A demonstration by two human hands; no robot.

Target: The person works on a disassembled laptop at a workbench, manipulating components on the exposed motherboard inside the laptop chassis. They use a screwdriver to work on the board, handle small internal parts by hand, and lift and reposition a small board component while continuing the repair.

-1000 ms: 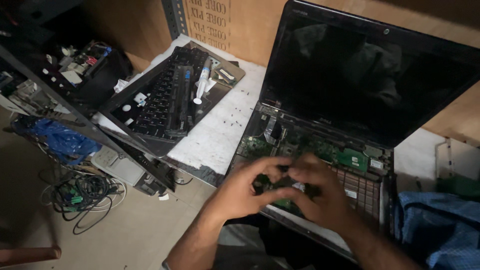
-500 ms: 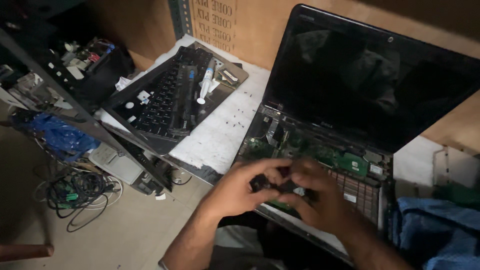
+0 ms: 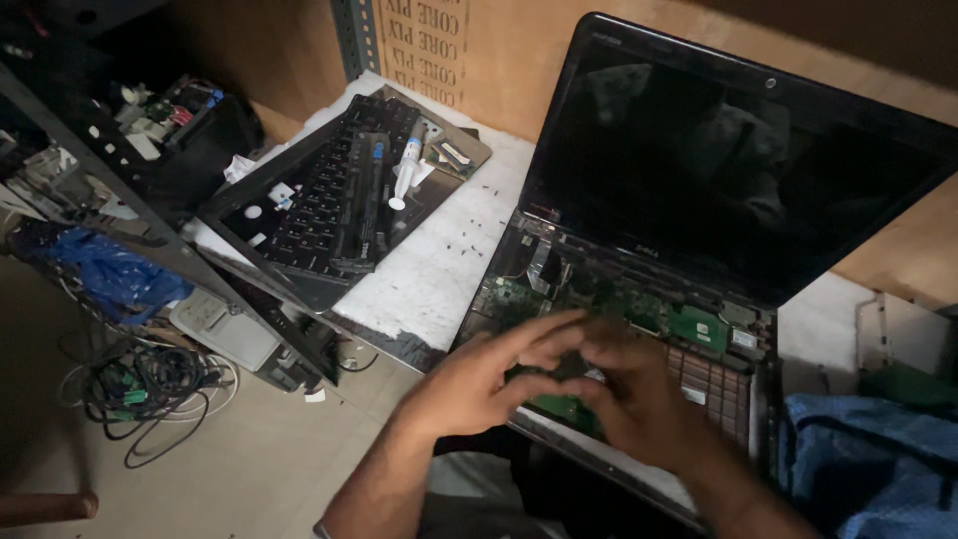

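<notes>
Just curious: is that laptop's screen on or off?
Off: the laptop screen is dark, showing only faint reflections, and the base is opened up.

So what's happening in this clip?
A person has both hands, left hand and right hand, down on the exposed green circuit board of an opened black laptop. Its removed black keyboard, with a white syringe-like tube on it, lies to the left on the white worktop.
</notes>
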